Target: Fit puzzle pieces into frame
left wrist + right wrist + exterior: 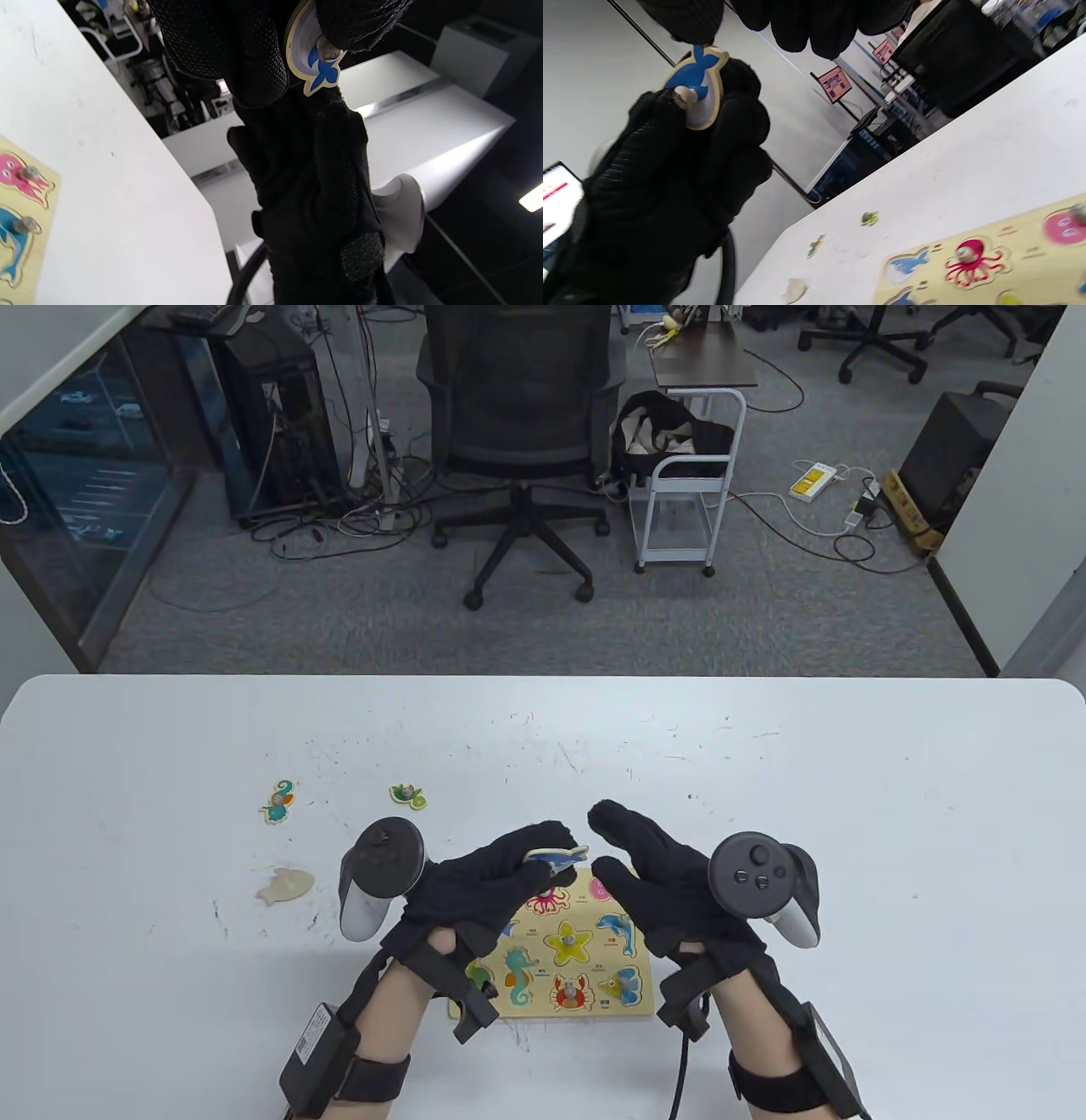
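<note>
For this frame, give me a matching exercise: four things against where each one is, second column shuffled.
Things:
1. blue whale piece
2. starfish piece
3. face-down piece
4. right hand

Places:
A. seated in the puzzle frame
B. on the bare table, left of the frame
C. pinched by the left hand
D. above the frame, holding nothing

Pairs: 1-C, 2-A, 3-B, 4-D

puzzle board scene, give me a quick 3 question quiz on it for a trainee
1. True or false: the left hand holds a blue whale piece above the puzzle board.
2. How many loose pieces lie on the table left of the hands?
A. one
B. three
C. five
3. Fill in: the right hand holds ____.

Key:
1. true
2. B: a seahorse piece, a turtle piece and a face-down piece
3. nothing; its fingers are relaxed
</note>
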